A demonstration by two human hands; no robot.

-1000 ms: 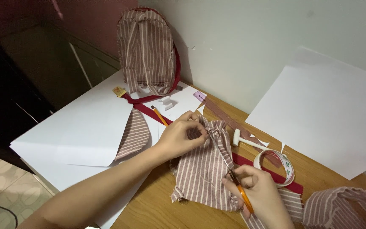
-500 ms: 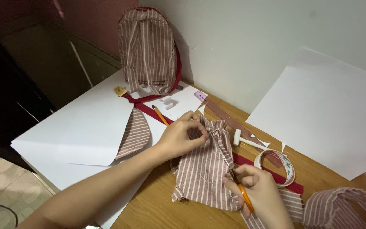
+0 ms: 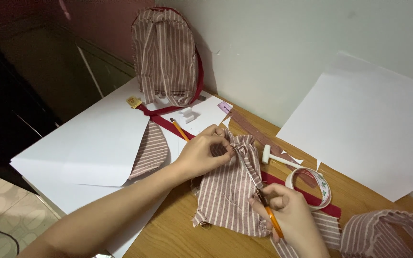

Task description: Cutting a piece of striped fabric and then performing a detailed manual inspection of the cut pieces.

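A striped red-and-white piece of fabric (image 3: 225, 196) lies bunched on the wooden table (image 3: 178, 234). My left hand (image 3: 204, 155) pinches its gathered top edge. My right hand (image 3: 285, 215) holds orange-handled scissors (image 3: 259, 191), whose blades run up along the fabric toward my left fingers. The blade tips sit close to the pinched spot.
A striped bag (image 3: 166, 55) stands against the wall at the back. White paper sheets (image 3: 87, 148) cover the left; another sheet (image 3: 374, 124) lies to the right. A pencil (image 3: 180, 130), red strap (image 3: 163, 122), small white hammer (image 3: 276, 157), measuring tape (image 3: 314, 184) and more striped pieces (image 3: 383, 234) surround the work.
Almost nothing has moved; both hands stay on the fabric, with the scissors in nearly the same place.
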